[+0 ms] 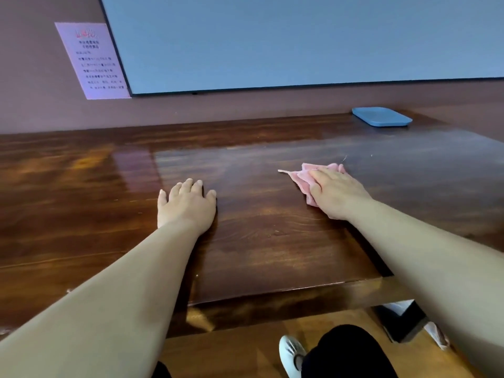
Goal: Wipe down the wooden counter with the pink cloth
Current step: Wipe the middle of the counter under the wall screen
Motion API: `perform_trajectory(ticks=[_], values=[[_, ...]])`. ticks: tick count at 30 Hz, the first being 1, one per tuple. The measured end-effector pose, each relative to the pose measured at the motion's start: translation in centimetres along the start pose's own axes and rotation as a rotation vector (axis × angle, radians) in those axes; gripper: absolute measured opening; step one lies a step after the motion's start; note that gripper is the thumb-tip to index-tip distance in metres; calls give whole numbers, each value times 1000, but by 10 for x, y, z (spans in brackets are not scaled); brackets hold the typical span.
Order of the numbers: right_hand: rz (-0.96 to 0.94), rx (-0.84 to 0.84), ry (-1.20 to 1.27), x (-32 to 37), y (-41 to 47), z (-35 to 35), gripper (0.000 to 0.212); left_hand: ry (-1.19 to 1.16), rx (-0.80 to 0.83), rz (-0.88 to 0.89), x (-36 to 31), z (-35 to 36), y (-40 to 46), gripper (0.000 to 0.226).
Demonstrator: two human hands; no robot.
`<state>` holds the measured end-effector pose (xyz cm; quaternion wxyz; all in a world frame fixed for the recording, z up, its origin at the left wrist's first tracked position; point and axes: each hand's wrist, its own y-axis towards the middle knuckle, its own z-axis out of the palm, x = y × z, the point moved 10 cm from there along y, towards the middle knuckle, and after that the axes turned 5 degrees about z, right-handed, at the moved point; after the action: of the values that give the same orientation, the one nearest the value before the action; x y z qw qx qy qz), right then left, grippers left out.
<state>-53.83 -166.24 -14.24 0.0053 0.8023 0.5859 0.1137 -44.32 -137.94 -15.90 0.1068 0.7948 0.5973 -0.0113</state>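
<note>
The dark wooden counter (259,241) fills the middle of the view, glossy with a paler patch toward the right. A crumpled pink cloth (301,178) lies on it right of centre. My right hand (336,192) lies flat on top of the cloth and presses it onto the wood; most of the cloth is hidden under the palm. My left hand (186,204) rests palm down on the bare counter to the left, fingers spread, holding nothing.
A blue tray (381,116) sits at the counter's far right, by the wall. A large blank screen (300,42) and a printed notice (92,61) hang on the back wall. The counter's front edge drops to a wooden floor by my shoe (291,356).
</note>
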Motion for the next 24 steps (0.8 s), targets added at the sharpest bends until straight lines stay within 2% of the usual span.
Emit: perform_trajectory(ticks=[2, 4, 6, 8, 13, 16, 20, 24], values=[[-6, 12, -50, 0, -8, 3, 40, -3, -2, 0, 0, 3, 0, 60], [-89, 2, -87, 0, -32, 12, 36, -1, -1, 6, 1, 5, 1, 60], [-189, -2, -7, 2, -56, 8, 46, 8, -1, 13, 1, 6, 3, 61], [-227, 9, 61, 1, -58, 0, 47, 16, -2, -1, 2, 5, 4, 61], [-59, -1, 31, 1, -34, -9, 44, 22, 8, -8, 2, 2, 4, 61], [-96, -17, -38, 2, -59, -4, 37, 26, 10, -8, 2, 2, 3, 61], [-194, -30, 43, 6, -90, -6, 39, 18, 12, -12, 3, 4, 3, 61], [-54, 29, 28, 7, -71, -9, 44, 14, 15, -1, 1, 0, 2, 60]])
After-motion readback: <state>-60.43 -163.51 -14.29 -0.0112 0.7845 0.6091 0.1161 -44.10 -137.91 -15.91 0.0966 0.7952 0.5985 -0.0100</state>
